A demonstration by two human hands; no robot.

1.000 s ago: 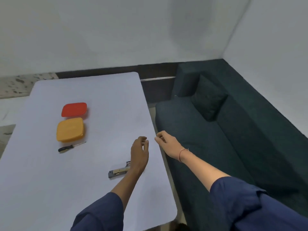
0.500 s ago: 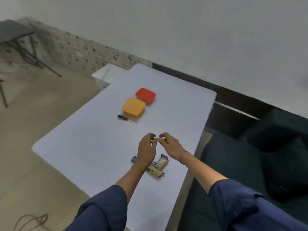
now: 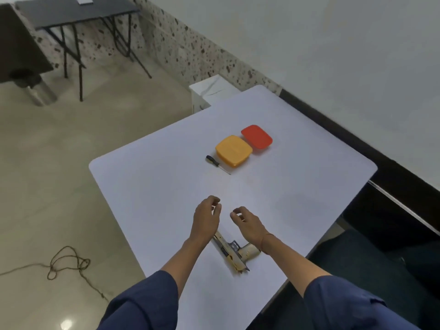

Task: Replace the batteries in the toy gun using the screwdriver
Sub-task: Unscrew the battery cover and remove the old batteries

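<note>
Hovering over the near half of the white table (image 3: pixel 297 186), both hands are empty, fingers loosely curled and apart from each other, gripping nothing.

Going left to right: the left hand (image 3: pixel 206 219) hangs above the table's middle, its wrist covering the muzzle end of the toy gun (image 3: pixel 234 252). The gun lies flat near the table's near edge, directly beneath and between the 2 forearms, its barrel running diagonally from under the left wrist toward the near edge, the grip sticking out rightward under the right wrist. The right hand (image 3: pixel 247 225) floats just beside the left, a thin band at its wrist.

Farther off, toward the far side of the table, lies the screwdriver (image 3: pixel 217 163), dark handle pointing to the left edge and its thin shaft angled back toward the person. Just right of it sit an orange box (image 3: pixel 233 151) and a red box (image 3: pixel 256 139), touching or nearly so, both lidded; whether they hold batteries cannot be seen.

My read: nothing has been opened yet. The screwdriver lies straight ahead of both hands and slightly left, its handle on the left hand's side, so that hand looks marginally nearer, while the gun already sits within either wrist's drop.
</note>
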